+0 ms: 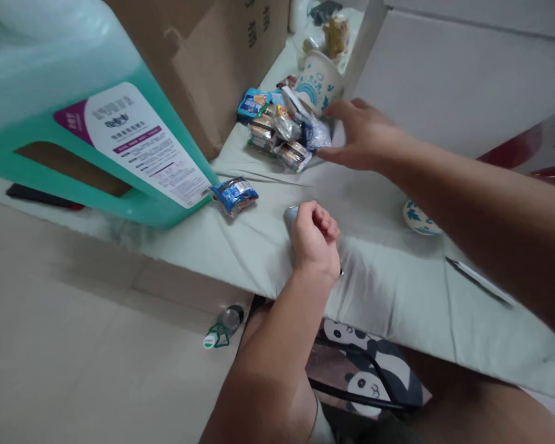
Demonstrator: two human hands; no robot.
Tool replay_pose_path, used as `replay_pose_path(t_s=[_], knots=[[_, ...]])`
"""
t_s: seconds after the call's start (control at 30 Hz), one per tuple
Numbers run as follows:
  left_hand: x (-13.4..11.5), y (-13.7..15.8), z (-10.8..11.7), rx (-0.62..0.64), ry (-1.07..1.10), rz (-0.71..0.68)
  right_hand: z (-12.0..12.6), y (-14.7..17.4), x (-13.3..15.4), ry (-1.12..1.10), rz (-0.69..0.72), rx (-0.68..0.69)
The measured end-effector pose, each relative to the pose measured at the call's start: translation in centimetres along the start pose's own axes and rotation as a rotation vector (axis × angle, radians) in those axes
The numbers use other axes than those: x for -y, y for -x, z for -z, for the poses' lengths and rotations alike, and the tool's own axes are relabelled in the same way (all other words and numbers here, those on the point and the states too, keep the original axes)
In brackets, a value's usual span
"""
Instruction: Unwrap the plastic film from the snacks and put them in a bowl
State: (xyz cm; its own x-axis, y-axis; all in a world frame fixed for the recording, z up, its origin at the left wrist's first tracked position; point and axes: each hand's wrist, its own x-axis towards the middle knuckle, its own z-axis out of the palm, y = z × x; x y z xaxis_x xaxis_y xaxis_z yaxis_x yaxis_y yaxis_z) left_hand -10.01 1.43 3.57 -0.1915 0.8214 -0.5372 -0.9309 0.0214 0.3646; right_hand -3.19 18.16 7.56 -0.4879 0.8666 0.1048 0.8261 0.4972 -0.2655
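Cloth-covered and pale green, the desk (pixel 374 290) carries a snack pile (pixel 287 127) well back from its near edge, beside a paper cup (pixel 321 77). The right hand (pixel 365 135), thumb and fingers apart, is at the pile: seemingly a reaching step, calling for a gentle pinch. The left hand (pixel 315 240) curls nearer that edge; whether it grips anything, I cannot tell.

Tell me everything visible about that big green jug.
The jug looks like translucent plastic, green below and paler above, with an elongated opening and a white-and-purple label. It stands, seemingly upright, on pale green cloth, its top out of frame. A blue snack packet lies beside it; contact is unclear.
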Motion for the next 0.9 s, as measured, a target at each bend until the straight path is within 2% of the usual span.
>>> replay_pose_path(t_s=[0.1,0.23,0.33,0.53,0.7,0.83,0.9], knots=[[-0.6,-0.2,0.3,-0.020,0.047,0.040,-3.8,-2.9,3.4,-0.100,-0.124,-0.017],[-1.0,-0.4,0.5,-0.032,0.080,0.044,-8.5,-6.1,2.7,-0.204,-0.140,-0.134],[-1.2,-0.4,0.4,-0.046,0.091,0.047,-10.1,-6.6,2.1,-0.194,-0.131,-0.197],[-1.3,-0.1,0.2,-0.054,0.086,0.057,-9.6,-4.6,3.0,-0.135,-0.096,-0.152],[-1.4,0.1,0.4,-0.034,0.052,0.031,-8.8,-2.5,1.5,-0.329,-0.076,-0.265],[-1.3,0.0,0.6,-0.006,-0.006,0.038,-7.2,-0.1,0.6,-0.491,-0.040,-0.369],[-1.0,-0.1,0.6,-0.002,-0.043,0.041,-5.9,1.3,0.6,-0.667,-0.086,-0.313]])
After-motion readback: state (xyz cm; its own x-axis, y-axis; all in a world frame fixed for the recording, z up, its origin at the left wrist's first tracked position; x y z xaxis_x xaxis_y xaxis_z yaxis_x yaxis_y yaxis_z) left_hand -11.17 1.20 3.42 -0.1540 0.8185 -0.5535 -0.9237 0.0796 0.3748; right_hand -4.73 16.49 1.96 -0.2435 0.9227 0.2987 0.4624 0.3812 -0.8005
